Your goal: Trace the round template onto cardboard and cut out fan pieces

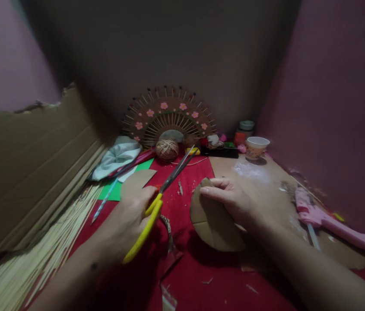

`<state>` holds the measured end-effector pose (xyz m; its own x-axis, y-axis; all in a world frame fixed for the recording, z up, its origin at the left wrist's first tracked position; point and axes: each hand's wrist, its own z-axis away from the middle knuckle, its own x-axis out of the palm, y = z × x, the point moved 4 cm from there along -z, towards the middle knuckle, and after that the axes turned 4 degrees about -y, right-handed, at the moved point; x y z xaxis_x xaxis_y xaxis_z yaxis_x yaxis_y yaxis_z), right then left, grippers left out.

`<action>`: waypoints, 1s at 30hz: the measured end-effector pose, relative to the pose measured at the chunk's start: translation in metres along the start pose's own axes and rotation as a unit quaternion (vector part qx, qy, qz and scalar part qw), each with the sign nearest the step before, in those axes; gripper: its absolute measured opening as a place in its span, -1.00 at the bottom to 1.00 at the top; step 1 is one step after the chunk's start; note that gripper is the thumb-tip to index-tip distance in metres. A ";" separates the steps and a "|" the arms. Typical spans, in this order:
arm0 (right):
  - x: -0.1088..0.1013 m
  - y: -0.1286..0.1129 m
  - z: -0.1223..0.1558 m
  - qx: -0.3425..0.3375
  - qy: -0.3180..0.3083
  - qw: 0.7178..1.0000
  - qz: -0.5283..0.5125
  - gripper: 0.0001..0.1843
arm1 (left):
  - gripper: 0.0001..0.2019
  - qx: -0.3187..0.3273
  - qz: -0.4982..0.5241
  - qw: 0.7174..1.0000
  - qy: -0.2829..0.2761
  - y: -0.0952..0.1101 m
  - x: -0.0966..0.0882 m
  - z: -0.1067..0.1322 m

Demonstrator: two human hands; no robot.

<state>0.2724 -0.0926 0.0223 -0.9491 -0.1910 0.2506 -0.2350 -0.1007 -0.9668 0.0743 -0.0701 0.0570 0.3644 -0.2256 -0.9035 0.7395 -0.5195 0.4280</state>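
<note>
My left hand is closed around the yellow handles of a pair of scissors. The blades are slightly parted and point up and away over the red cloth. In my right hand I pinch a rounded piece of cardboard by its upper edge, thumb on the near face. It is held tilted above the cloth, apart from the blades. Below and between my hands hangs or lies a curled cardboard strip. Another cut cardboard piece lies beyond my left hand, on green paper.
Thin wooden sticks and a cardboard sheet line the left. A decorated fan stands behind a twine ball. At right are a paper cup and a pink glue gun on a cardboard mat.
</note>
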 end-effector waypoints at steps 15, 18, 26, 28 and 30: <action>-0.005 -0.003 -0.003 -0.046 0.009 0.998 0.044 -0.81 | -0.85 -0.041 -0.115 0.985 -0.123 0.011 0.028 0.006; -0.003 -0.005 -0.002 -0.054 0.004 0.997 0.062 -0.80 | -0.84 -0.041 -0.130 0.983 -0.120 0.013 0.028 0.005; -0.001 -0.004 -0.001 -0.051 0.004 0.998 0.048 -0.83 | -0.70 -0.021 -0.172 0.975 -0.138 0.014 0.032 0.003; -0.001 -0.003 -0.001 -0.050 0.003 0.997 0.053 -0.84 | -0.70 -0.012 -0.183 0.973 -0.140 0.015 0.032 0.003; -0.002 -0.004 -0.001 -0.051 -0.002 0.997 0.054 -0.85 | -0.70 -0.006 -0.194 0.971 -0.138 0.015 0.032 0.003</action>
<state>0.2745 -0.0908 0.0254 -0.9693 -0.1992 0.1444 -0.1513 0.0199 -0.9883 0.0957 -0.0873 0.0344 -0.1069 -0.2281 -0.9678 0.7982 -0.6001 0.0533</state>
